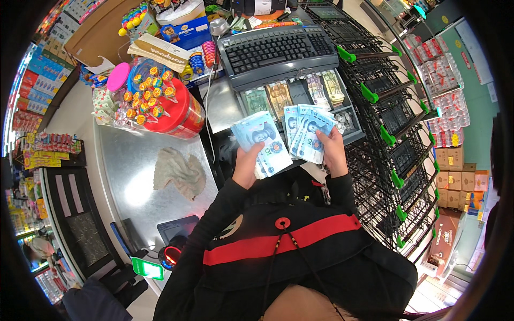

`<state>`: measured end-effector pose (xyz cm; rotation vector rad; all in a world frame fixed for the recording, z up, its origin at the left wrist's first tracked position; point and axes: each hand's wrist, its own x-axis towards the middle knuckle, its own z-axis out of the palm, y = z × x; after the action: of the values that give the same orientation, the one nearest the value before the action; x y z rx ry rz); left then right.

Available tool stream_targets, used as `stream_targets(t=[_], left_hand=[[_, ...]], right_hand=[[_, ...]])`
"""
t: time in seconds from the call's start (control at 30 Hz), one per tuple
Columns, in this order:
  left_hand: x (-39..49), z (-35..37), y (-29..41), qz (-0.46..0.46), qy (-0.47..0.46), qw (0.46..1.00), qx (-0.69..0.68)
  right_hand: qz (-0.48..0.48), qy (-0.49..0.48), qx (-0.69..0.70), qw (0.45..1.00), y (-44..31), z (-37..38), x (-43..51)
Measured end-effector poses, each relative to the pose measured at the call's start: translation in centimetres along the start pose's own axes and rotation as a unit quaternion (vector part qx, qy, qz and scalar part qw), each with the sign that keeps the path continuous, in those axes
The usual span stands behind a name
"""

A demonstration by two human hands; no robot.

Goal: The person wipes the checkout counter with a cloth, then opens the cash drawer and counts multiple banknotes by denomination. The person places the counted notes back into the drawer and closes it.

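Observation:
A stack of blue banknotes (267, 140) marked 10 is gripped in my left hand (247, 163), thumb on top. My right hand (334, 151) pinches a second set of blue notes (307, 130), fanned out. The two sets are apart, with a narrow gap between them. Just beyond both hands lies the pulled-out cash drawer (352, 135). Its compartments hold green notes (257, 100), brown notes (280, 96), purplish notes (317, 90) and yellow-green notes (334, 88). Coins (345, 121) fill a small cup at the drawer's right. Part of the drawer is hidden behind the held notes.
A keyboard (275, 50) sits above the drawer. Nested black shopping carts (393, 120) with green handle ends line the right. Left, a steel counter (132, 160) bears a grey cloth (180, 172), a red tub (172, 110) with lollipops (150, 96), a notebook (158, 52) and a lit scanner (172, 254).

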<state>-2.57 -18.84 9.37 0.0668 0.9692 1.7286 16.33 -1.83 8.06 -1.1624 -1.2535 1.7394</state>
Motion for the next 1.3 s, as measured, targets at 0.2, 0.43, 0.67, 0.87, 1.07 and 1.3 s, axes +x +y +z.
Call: stream_targets(t=[0.2, 0.43, 0.67, 0.87, 1.07, 1.3], left_hand=[[0.2, -0.6, -0.4, 0.023, 0.007, 1.000, -0.003], [0.4, -0.1, -0.4, 0.030, 0.007, 0.997, 0.071], [-0.6, 0.4, 0.5, -0.041, -0.053, 0.998, -0.019], [-0.4, 0.4, 0.1, 0.001, -0.062, 0.992, 0.108], [-0.1, -0.3, -0.2, -0.049, -0.065, 0.997, -0.018], [-0.1, 0.1, -0.3, 0.012, -0.053, 0.996, 0.077]], right_hand=[[-0.024, 0.043, -0.171, 0.984, 0.4, -0.8, 0.3], [0.085, -0.131, 0.106, 0.982, -4.4, 0.5, -1.5], [0.116, -0.130, 0.092, 0.980, -1.9, 5.2, -2.4], [0.153, -0.168, 0.141, 0.963, -2.5, 4.6, -2.6], [0.183, -0.155, 0.129, 0.962, -2.3, 4.4, -2.5], [0.176, -0.153, 0.107, 0.967, -2.0, 4.7, -2.5]])
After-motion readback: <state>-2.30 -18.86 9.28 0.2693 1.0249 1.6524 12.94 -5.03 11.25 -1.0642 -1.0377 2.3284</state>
